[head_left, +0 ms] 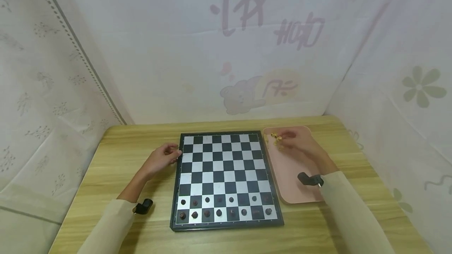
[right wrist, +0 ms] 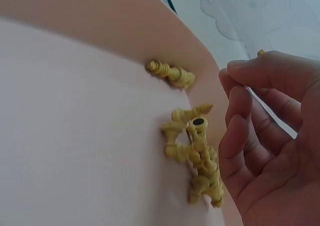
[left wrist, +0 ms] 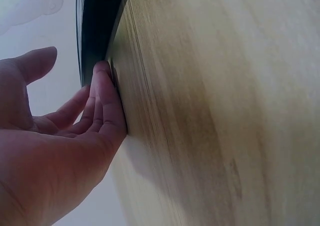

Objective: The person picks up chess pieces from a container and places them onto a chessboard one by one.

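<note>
A: Yellow chess pieces point(right wrist: 195, 151), a small heap of them, lie in the far corner of the pink tray point(head_left: 293, 175), which sits on the counter point(head_left: 116, 156) touching the right edge of the chessboard point(head_left: 222, 175).

B: And what else is near the chessboard?

A: Dark chess pieces point(head_left: 219, 207) fill most of its two nearest rows; one square in the second row looks empty. The rest of the squares are bare. Pale printed cloth hangs behind and to both sides of the counter.

B: Does anything stand between the hands and the yellow pieces?

A: Nothing covers them. One more yellow piece lies a little apart from the heap, against the tray's wall, farther from the chessboard's near end.

B: How is the right hand point(head_left: 300, 144) placed?

A: It hovers over the tray's far end, right of the chessboard, fingers curled just beside the heap. A speck of yellow shows behind the fingertips, but I cannot tell whether the grip holds a piece.

B: And the left hand point(head_left: 160, 159)?

A: It rests on the counter at the chessboard's left edge, towards the far end. Its fingers point(left wrist: 102, 94) lie straight with the tips pressed against the board's dark rim, thumb raised; that grip is loose and holds nothing. Both forearms wear cream sleeves with a small black device at each wrist.
</note>
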{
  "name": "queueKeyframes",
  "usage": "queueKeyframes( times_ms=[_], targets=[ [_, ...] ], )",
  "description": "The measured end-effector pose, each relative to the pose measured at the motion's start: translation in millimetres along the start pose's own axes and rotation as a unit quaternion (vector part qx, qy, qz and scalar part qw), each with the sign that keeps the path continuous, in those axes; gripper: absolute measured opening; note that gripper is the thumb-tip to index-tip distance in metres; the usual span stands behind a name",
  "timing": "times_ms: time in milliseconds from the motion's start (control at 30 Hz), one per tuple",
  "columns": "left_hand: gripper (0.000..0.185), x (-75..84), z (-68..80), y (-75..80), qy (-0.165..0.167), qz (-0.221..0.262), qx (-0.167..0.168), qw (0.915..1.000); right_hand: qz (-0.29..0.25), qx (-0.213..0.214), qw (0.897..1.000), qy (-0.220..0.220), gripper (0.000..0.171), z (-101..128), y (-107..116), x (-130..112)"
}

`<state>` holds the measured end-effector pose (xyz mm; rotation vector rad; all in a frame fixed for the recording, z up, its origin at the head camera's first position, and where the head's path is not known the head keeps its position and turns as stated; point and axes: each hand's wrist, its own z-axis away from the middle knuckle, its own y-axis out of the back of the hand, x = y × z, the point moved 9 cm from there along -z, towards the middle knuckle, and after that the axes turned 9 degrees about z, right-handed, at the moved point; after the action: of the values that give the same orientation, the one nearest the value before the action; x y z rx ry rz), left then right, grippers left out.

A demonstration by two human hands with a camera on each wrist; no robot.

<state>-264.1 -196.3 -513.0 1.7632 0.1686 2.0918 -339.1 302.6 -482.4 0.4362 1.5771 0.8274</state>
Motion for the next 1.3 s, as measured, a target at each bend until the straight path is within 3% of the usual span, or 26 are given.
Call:
queueKeyframes(
  times_ms=[133, 400, 467, 600, 700, 833, 1000, 1300],
  targets=[
    [0.05, 5.0, 1.9, -1.0, -0.006, -0.021, 0.002, 0.9998, 0.057, 0.009, 0.998, -0.028, 0.023, -2.1, -0.1, -2.0],
    [0.04, 7.8, 1.1, -1.4, -0.009, -0.046, 0.017, 0.9988, 0.138, 0.006, 0.99, -0.03, 0.033, -7.3, -3.1, -20.5],
    [0.039, 9.1, 0.9, -1.5, -0.01, -0.047, 0.018, 0.9987, 0.127, -0.005, 0.991, -0.031, 0.034, -8.8, -6.4, -25.7],
    [0.037, 8.6, 0.5, -2.9, -0.009, -0.044, 0.018, 0.9988, 0.031, -0.049, 0.998, -0.033, 0.033, -11.7, -19.2, -35.2],
    [0.037, 7.3, 0.4, -4.2, -0.007, -0.041, 0.019, 0.9989, -0.036, -0.072, 0.996, -0.027, 0.032, -16.0, -28.9, -43.3],
    [0.036, 6.5, 0.4, -5.2, -0.006, -0.034, 0.023, 0.9992, -0.072, -0.074, 0.995, -0.002, 0.033, -26.1, -37.2, -56.1],
    [0.036, 5.7, 0.5, -5.0, -0.003, -0.033, 0.03, 0.999, -0.085, -0.07, 0.994, 0.026, 0.033, -39.3, -46.3, -70.4],
    [0.036, 7.1, 0.7, -6.9, -0.002, -0.041, 0.031, 0.9987, -0.074, -0.078, 0.994, 0.017, 0.033, -51.2, -65.2, -81.7]
  ],
)
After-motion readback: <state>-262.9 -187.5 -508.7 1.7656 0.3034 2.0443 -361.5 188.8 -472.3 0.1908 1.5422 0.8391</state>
